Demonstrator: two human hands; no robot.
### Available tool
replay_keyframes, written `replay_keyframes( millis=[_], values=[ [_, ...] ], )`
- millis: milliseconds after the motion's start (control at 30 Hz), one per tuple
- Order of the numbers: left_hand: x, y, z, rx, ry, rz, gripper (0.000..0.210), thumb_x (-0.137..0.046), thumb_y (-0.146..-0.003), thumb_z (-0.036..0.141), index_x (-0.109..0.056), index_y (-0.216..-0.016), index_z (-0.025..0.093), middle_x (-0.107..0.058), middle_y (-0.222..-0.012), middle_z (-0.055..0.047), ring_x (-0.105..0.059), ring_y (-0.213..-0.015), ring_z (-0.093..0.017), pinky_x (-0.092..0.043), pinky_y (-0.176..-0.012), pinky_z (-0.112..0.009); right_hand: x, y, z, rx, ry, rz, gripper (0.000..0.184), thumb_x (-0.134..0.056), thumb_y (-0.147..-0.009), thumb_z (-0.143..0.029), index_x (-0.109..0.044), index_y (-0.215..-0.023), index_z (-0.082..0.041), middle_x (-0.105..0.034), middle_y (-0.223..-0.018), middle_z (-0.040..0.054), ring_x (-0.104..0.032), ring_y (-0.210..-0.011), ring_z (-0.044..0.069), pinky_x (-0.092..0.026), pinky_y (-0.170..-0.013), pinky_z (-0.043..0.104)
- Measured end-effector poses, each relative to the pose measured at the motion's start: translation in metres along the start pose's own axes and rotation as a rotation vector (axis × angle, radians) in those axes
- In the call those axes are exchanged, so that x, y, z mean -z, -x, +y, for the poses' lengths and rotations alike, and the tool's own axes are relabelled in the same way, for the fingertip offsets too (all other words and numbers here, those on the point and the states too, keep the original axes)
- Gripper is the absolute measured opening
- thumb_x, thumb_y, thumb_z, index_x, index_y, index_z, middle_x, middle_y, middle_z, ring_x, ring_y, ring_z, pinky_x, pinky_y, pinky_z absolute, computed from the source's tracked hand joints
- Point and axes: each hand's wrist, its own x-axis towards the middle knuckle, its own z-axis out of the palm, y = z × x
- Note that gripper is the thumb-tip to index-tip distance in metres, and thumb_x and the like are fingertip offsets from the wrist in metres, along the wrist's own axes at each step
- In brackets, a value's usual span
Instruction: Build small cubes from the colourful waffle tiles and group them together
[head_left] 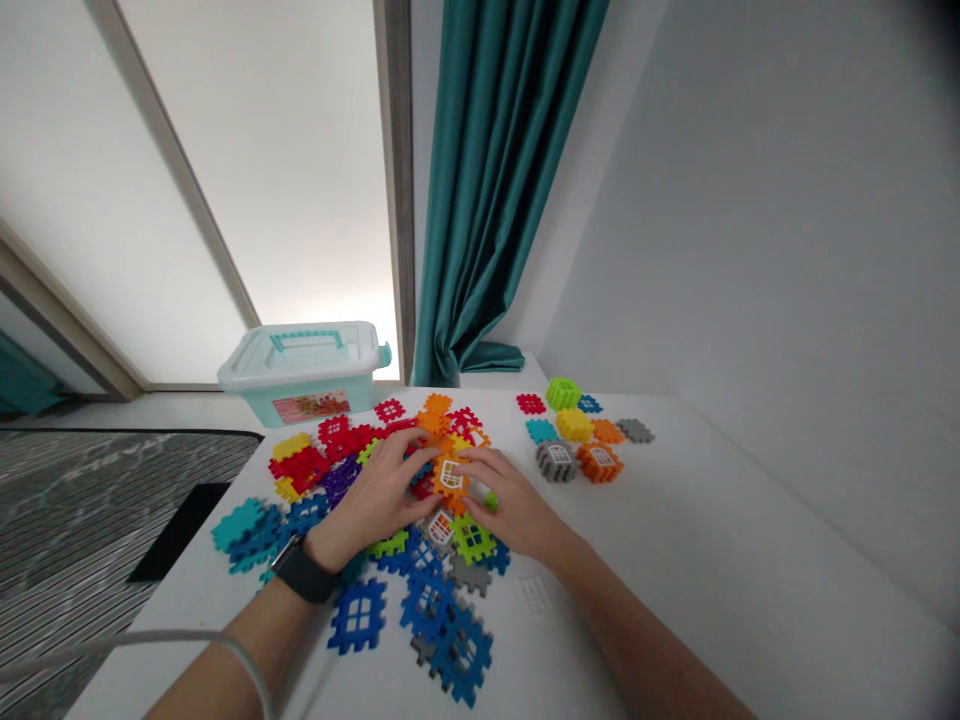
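Note:
An orange building block (448,478) with a white window insert is between my two hands, above a loose pile of coloured pieces. My left hand (382,485), with a dark watch on its wrist, has thumb and fingers closed around the block's left side. From the right, my right hand (510,505) pinches the same block. Close under the hands lie a lime green window piece (472,540), a white window insert (440,527) and a grey piece (470,575). Several blue window pieces (427,600) spread toward me.
A lidded storage box (307,375) stands at the table's back left. On the right are a grey stack (556,460), an orange stack (600,462), a yellow stack (574,425) and a lime stack (563,392). Red pieces (300,467) lie left, and a white cable (187,636) crosses the lower left.

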Motion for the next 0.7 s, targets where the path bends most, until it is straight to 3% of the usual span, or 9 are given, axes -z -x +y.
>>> replay_keyframes(
  millis=[233,467,700],
  values=[
    [0.003,-0.003,0.004,0.024,0.011,0.062,0.023,-0.069,-0.087,0.022,-0.062,-0.109,0.021,-0.059,-0.123,-0.012,-0.058,-0.116,-0.029,-0.052,-0.096,-0.046,-0.004,0.000,-0.001,-0.018,0.002,0.102,0.034,-0.062,-0.090,-0.018,-0.060,-0.123,-0.026,-0.060,-0.129,0.0105,-0.058,-0.124,0.025,-0.048,-0.108,0.047],
    [0.001,-0.002,-0.003,0.038,-0.010,0.040,0.019,-0.062,-0.092,0.017,-0.065,-0.110,0.021,-0.059,-0.123,-0.012,-0.058,-0.116,-0.028,-0.052,-0.096,-0.045,-0.004,0.000,0.000,-0.023,0.003,0.088,0.034,-0.055,-0.090,-0.012,-0.062,-0.120,-0.025,-0.062,-0.121,0.0096,-0.061,-0.117,0.024,-0.051,-0.105,0.046],
    [0.003,-0.002,-0.007,-0.002,0.000,0.004,0.020,-0.061,-0.095,0.019,-0.067,-0.113,0.021,-0.059,-0.123,-0.012,-0.057,-0.116,-0.028,-0.052,-0.095,-0.043,0.001,0.000,-0.003,0.007,0.004,0.027,0.043,-0.060,-0.091,-0.015,-0.056,-0.132,-0.027,-0.056,-0.144,0.0095,-0.053,-0.134,0.024,-0.043,-0.114,0.048]
  ],
)
